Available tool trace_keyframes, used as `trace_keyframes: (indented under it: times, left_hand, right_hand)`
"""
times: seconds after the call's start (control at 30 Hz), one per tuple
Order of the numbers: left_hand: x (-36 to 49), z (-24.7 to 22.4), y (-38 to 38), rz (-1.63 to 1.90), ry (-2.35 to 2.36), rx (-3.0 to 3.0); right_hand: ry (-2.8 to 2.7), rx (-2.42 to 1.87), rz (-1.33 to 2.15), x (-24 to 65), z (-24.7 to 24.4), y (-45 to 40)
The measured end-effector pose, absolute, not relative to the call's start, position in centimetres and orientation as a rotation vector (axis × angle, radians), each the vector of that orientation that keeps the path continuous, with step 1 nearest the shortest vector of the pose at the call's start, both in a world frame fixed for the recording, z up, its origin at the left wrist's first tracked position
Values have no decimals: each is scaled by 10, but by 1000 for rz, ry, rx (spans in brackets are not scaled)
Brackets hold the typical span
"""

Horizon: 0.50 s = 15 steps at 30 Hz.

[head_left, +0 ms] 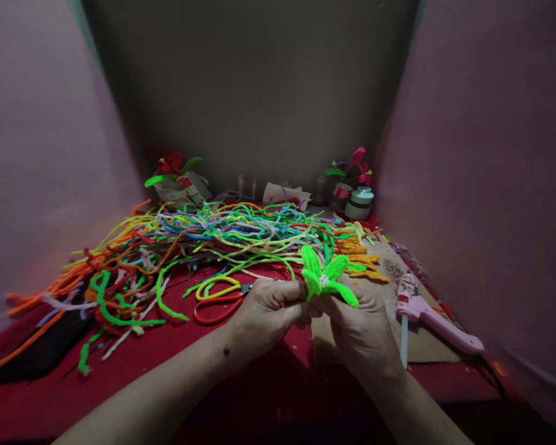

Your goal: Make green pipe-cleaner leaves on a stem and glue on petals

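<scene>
Green flower (pixel 323 279) — fuzzy petals around a pale, beaded centre — sits in your hands above the bench (pixel 269 395), towards its near edge. Its centre faces up and back at you; the longest line across its petals slants from far left to near right. Your left hand (pixel 269 312) pinches closed at its base, your right hand (pixel 364 321) closed beneath it, the glue gun (pixel 438 321) to the right.

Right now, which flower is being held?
The green flower, between the left hand and right hand; the red flower and pink blooms are at the back.
</scene>
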<state>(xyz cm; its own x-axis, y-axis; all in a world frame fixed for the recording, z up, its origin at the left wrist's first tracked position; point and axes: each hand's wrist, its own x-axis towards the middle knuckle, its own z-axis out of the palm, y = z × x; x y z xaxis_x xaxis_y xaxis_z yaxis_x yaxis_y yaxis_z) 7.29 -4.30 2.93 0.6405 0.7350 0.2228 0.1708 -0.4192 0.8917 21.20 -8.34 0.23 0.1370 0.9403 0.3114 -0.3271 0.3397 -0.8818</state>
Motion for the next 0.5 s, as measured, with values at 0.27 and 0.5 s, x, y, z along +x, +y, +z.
trace_keyframes:
  times: [0.27, 0.5]
  left_hand:
    - [74, 35, -43, 654, 652, 1849]
    - [76, 30, -43, 702, 623, 1729]
  right_hand:
    - [-917, -814, 1085, 214, -3, -82]
    - [-873, -795, 1150, 211, 7, -85]
